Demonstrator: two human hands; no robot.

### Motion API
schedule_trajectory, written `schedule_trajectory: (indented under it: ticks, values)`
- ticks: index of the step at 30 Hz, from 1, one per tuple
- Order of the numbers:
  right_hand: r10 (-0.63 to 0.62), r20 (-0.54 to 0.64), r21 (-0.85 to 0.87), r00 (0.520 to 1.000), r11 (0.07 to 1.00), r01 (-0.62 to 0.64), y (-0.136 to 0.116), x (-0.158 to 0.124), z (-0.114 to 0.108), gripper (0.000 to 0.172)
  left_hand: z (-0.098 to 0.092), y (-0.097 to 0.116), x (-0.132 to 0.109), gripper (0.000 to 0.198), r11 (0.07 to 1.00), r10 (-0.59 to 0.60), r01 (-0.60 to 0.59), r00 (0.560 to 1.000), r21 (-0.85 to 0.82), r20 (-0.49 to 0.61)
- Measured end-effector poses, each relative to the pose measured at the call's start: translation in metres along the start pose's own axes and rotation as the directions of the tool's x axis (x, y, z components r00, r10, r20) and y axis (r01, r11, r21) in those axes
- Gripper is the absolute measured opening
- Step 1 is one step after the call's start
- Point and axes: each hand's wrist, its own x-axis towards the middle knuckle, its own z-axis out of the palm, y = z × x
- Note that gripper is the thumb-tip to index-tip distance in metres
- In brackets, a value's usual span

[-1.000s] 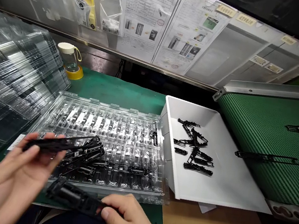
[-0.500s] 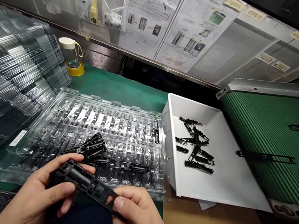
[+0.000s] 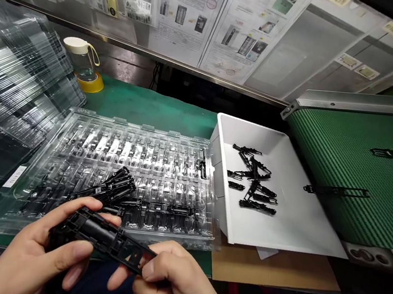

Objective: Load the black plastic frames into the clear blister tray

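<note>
Between my two hands is a long black plastic frame part [image 3: 99,232], tilted down toward the right. My left hand [image 3: 49,248] grips its wider, rounded end between thumb and fingers. My right hand [image 3: 171,274] pinches the narrow open-framed end with thumb and forefinger. Just beyond them lies a clear plastic tray [image 3: 139,130] with rows of slots. A small pile of similar black parts [image 3: 115,186] rests on the tray, with more lying across its near rows. One black part [image 3: 203,164] sits in a slot at the tray's right end.
A white bin [image 3: 288,151] with several black parts [image 3: 257,176] stands right of the tray. Farther right, a green conveyor belt [image 3: 351,136] carries similar parts. Stacked clear trays [image 3: 8,82] rise at the left. A glass bottle [image 3: 82,64] stands behind; printed sheets [image 3: 188,11] hang above.
My right fingers have curled tighter around the narrow end of the frame part. The view has shifted slightly, and the parts on the belt have moved relative to the bin.
</note>
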Motion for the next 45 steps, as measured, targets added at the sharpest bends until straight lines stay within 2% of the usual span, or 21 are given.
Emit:
schedule_trajectory:
  ticks: [8,12,16,21,27,34,38,45]
  values:
    - [0.016,-0.084,-0.016,0.996,1.000,-0.018,0.003,0.003,0.000,0.025,-0.003,-0.006,0.004,0.053,0.997,0.036,-0.038,0.999,0.064,0.019]
    - [0.016,-0.116,-0.016,0.993,1.000,-0.018,0.006,0.003,-0.002,0.026,-0.001,-0.008,0.005,0.053,0.997,0.011,-0.014,0.999,0.075,0.037]
    - [0.033,-0.118,-0.013,0.993,0.999,-0.035,0.006,0.003,-0.003,0.027,0.001,-0.007,0.003,0.052,0.998,-0.022,0.020,0.998,0.054,0.051]
    - [0.036,-0.137,-0.020,0.990,0.999,-0.039,0.007,0.004,-0.001,0.022,0.003,-0.003,-0.001,0.051,0.997,0.019,-0.019,1.000,0.071,0.000]
    - [0.007,-0.144,-0.050,0.990,0.999,-0.015,0.007,0.001,0.001,0.025,0.000,-0.010,0.001,0.051,0.998,0.004,-0.007,0.998,0.057,0.058]
    - [0.014,-0.156,-0.060,0.988,0.998,-0.023,0.004,-0.002,0.000,0.027,0.005,-0.011,0.001,0.052,0.999,-0.027,0.026,0.999,0.044,0.033]
    - [0.032,-0.139,-0.042,0.990,0.998,-0.038,0.002,-0.004,-0.001,0.031,0.008,-0.011,0.001,0.051,0.999,-0.052,0.052,0.997,0.005,0.054]
    - [0.019,-0.175,-0.017,0.984,1.000,-0.022,0.005,-0.002,-0.005,0.026,0.018,-0.006,0.001,0.048,0.999,-0.008,0.006,0.999,0.034,0.046]
